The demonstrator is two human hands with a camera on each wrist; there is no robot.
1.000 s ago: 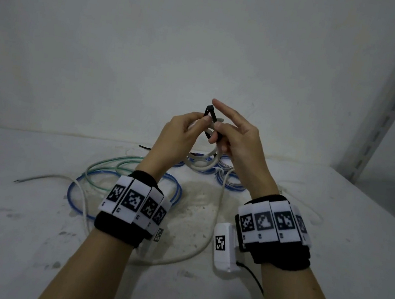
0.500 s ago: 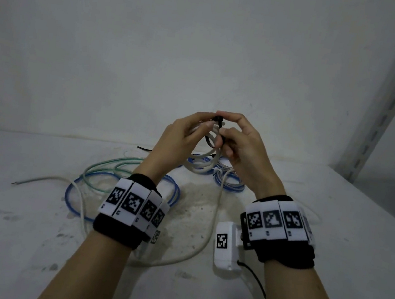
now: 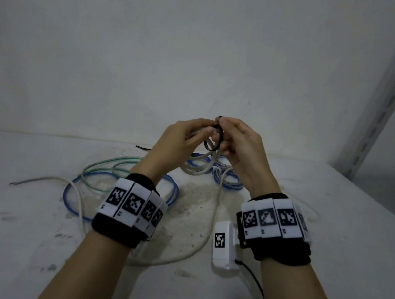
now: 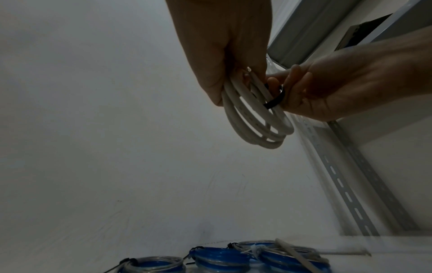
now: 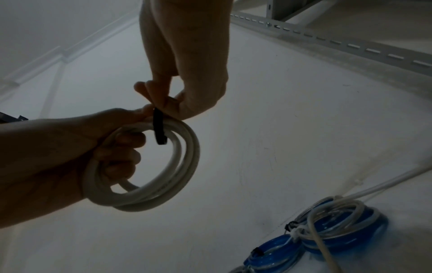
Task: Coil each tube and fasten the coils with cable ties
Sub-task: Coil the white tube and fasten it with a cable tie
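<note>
My left hand [image 3: 180,136] holds a small coil of white tube [image 5: 149,194] up over the table, fingers curled through the loops [image 4: 259,125]. A black cable tie [image 5: 158,129] loops round the top of the coil. My right hand [image 3: 238,142] pinches the tie [image 3: 216,136] between thumb and fingertips, right next to my left fingers. The white tube's free length [image 3: 209,217] trails down from the coil onto the table [image 3: 300,280] between my wrists.
Several tied blue and clear coils [image 5: 339,230] lie at the back of the table [image 4: 219,258]. Loose blue and green tubes [image 3: 100,173] sprawl at the left. A slotted metal shelf post [image 3: 388,101] rises at the right; a wall stands behind.
My right hand's fingers, spread a second ago, have closed on the black tie. The tie now sits looped round the coil, and both hands have shifted slightly.
</note>
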